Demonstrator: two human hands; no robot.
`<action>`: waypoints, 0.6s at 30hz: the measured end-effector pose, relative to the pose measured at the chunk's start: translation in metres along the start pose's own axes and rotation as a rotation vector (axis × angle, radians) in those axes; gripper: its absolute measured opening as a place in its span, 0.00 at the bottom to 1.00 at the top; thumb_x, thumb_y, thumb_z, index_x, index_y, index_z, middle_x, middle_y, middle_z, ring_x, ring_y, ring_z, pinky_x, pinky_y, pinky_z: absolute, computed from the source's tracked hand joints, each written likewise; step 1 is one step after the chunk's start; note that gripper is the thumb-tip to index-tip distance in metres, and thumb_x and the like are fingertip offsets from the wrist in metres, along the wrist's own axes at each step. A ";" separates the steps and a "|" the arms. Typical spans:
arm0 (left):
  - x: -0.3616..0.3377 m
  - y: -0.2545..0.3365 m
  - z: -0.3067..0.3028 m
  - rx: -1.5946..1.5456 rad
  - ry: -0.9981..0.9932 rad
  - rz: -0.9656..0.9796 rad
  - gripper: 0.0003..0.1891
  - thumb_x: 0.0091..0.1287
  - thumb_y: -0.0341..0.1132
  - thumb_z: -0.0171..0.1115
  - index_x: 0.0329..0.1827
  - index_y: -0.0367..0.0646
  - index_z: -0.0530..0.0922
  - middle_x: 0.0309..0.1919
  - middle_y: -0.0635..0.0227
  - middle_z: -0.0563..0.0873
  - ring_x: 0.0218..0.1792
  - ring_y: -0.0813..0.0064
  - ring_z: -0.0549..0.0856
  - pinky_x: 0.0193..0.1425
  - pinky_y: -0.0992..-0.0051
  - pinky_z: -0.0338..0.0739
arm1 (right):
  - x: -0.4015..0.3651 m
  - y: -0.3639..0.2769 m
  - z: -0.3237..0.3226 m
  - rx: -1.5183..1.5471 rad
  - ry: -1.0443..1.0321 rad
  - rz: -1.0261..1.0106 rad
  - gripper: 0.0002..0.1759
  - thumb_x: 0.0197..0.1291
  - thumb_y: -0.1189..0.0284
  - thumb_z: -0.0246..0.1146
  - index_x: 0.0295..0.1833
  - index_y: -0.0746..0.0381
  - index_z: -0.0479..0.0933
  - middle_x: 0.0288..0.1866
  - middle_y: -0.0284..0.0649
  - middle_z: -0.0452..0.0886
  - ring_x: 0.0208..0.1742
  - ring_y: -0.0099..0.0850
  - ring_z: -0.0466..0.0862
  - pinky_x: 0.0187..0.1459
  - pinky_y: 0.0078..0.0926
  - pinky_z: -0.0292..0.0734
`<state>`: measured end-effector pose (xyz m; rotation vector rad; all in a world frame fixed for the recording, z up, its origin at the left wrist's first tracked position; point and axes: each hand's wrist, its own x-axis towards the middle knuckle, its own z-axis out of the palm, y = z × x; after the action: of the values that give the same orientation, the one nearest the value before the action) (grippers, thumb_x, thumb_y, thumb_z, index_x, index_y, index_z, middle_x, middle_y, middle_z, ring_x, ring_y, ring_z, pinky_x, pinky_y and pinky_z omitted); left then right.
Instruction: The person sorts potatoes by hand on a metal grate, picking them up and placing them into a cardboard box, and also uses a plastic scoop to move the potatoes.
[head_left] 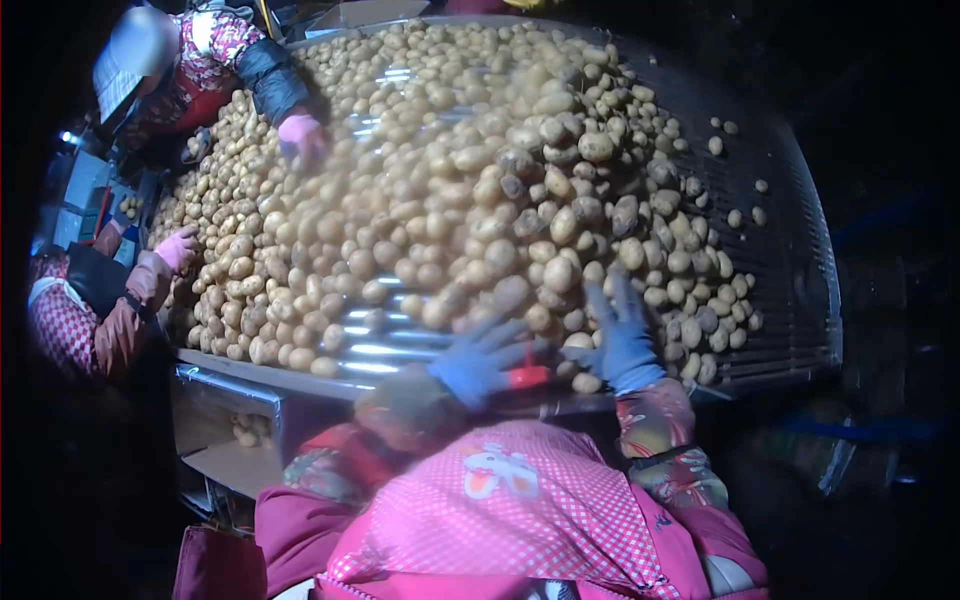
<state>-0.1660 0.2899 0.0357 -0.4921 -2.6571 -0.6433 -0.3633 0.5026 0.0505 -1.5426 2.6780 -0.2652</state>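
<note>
Many potatoes (560,272) lie heaped on a wide table of shiny metal rollers (372,350). My left hand (478,364), in a blue glove, is smeared by motion at the near edge of the heap, its fingers spread. Beside it is a small red thing (528,376) that I cannot make out. My right hand (622,338), also blue-gloved, is open with its fingers stretched over potatoes at the near right. Both hands appear to hold nothing.
Two co-workers stand at the left side; one's pink-gloved hand (302,138) is over the potatoes, another's gloved hand (178,248) rests at the left edge. A box-like bin (230,385) with some potatoes sits below the near left edge. Scattered potatoes (735,218) lie at the right.
</note>
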 end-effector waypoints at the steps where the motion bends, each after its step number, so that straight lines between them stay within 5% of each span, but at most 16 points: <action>1: 0.011 -0.006 0.019 0.013 -0.041 -0.009 0.30 0.50 0.39 0.72 0.61 0.58 0.82 0.67 0.59 0.78 0.72 0.46 0.72 0.76 0.42 0.64 | 0.021 0.002 0.024 -0.009 -0.042 -0.085 0.57 0.42 0.52 0.79 0.80 0.47 0.62 0.84 0.60 0.50 0.82 0.60 0.54 0.81 0.55 0.49; 5: 0.003 -0.034 0.048 0.127 -0.014 -0.059 0.25 0.56 0.39 0.66 0.60 0.60 0.81 0.69 0.70 0.78 0.75 0.58 0.70 0.77 0.36 0.60 | 0.078 -0.031 0.025 -0.061 -0.115 -0.300 0.42 0.51 0.57 0.74 0.75 0.33 0.70 0.86 0.56 0.46 0.83 0.61 0.52 0.82 0.53 0.49; 9: -0.012 -0.044 0.030 0.203 -0.059 -0.411 0.21 0.58 0.39 0.65 0.57 0.63 0.82 0.70 0.75 0.77 0.76 0.59 0.70 0.75 0.33 0.59 | 0.132 -0.066 0.045 0.099 0.066 -0.432 0.24 0.66 0.61 0.62 0.67 0.27 0.78 0.88 0.53 0.33 0.86 0.59 0.37 0.83 0.50 0.45; 15: -0.062 -0.086 0.006 0.630 0.249 -0.464 0.19 0.52 0.44 0.74 0.50 0.63 0.85 0.60 0.65 0.81 0.63 0.41 0.77 0.65 0.35 0.69 | 0.213 -0.125 0.032 0.014 -0.206 -0.378 0.22 0.62 0.57 0.64 0.63 0.36 0.80 0.87 0.51 0.45 0.84 0.61 0.45 0.79 0.59 0.53; 18: -0.060 -0.085 -0.010 0.424 0.356 -0.677 0.23 0.53 0.41 0.76 0.54 0.61 0.86 0.60 0.57 0.82 0.62 0.41 0.78 0.65 0.43 0.73 | 0.200 -0.126 0.013 0.097 -0.262 -0.396 0.29 0.57 0.52 0.67 0.66 0.40 0.79 0.84 0.54 0.53 0.80 0.63 0.56 0.78 0.59 0.55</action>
<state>-0.1457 0.1993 -0.0124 0.6068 -2.4716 -0.2742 -0.3548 0.2670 0.0687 -1.9141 2.1223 -0.1854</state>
